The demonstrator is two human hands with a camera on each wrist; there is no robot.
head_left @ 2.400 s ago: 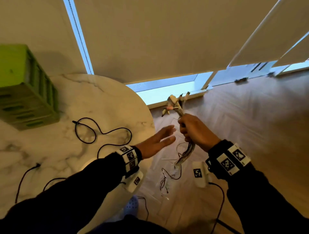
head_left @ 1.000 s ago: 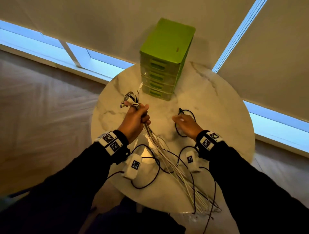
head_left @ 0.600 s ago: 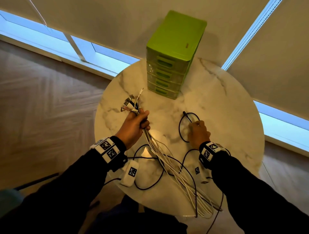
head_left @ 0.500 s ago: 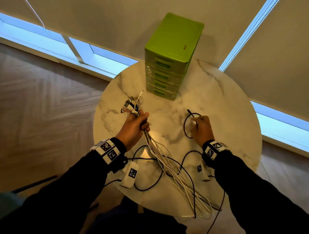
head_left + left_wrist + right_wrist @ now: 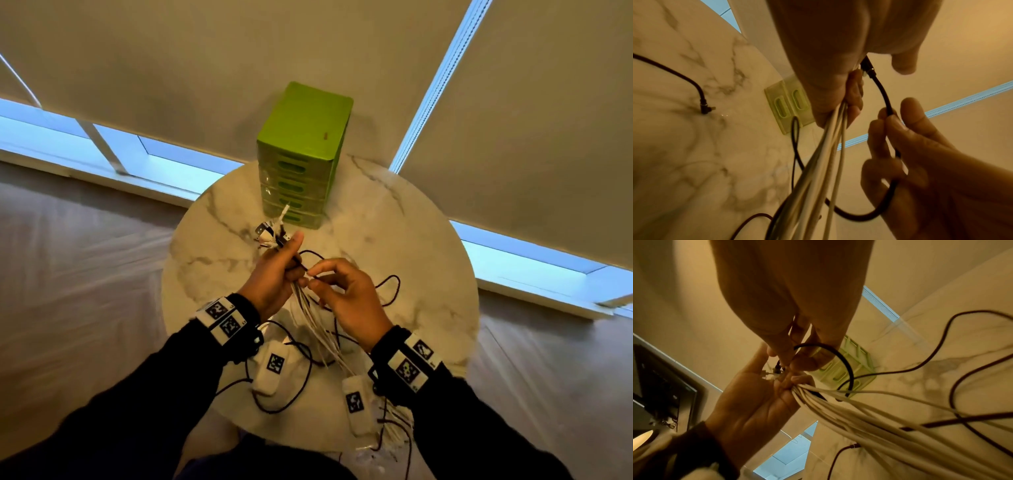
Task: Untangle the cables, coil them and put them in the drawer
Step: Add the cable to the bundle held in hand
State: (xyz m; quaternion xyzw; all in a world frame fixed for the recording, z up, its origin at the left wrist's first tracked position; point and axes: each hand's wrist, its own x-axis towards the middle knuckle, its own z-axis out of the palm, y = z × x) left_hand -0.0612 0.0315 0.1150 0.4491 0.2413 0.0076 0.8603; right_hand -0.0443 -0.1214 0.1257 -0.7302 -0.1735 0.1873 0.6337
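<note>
My left hand [image 5: 289,263] grips a bundle of white cables [image 5: 317,322] upright above the round marble table [image 5: 411,246]. Their plugs [image 5: 270,233] stick out above the fist, and the tails hang over the table's near edge. My right hand [image 5: 313,278] is right beside it and pinches a black cable [image 5: 390,291] near its end, which loops back onto the table. In the left wrist view the black cable [image 5: 884,94] runs from the left fist down into the right hand's fingers [image 5: 890,125]. The green drawer unit [image 5: 305,154] stands at the table's far edge, all drawers closed.
More black cable [image 5: 284,394] lies looped on the near part of the table, and one black plug [image 5: 705,108] rests on the marble. Window blinds [image 5: 205,68] hang behind the table. Wooden floor [image 5: 68,274] surrounds it.
My right hand has lifted off the table with the black cable's end and come left to meet the left hand. The left hand still holds the white bundle.
</note>
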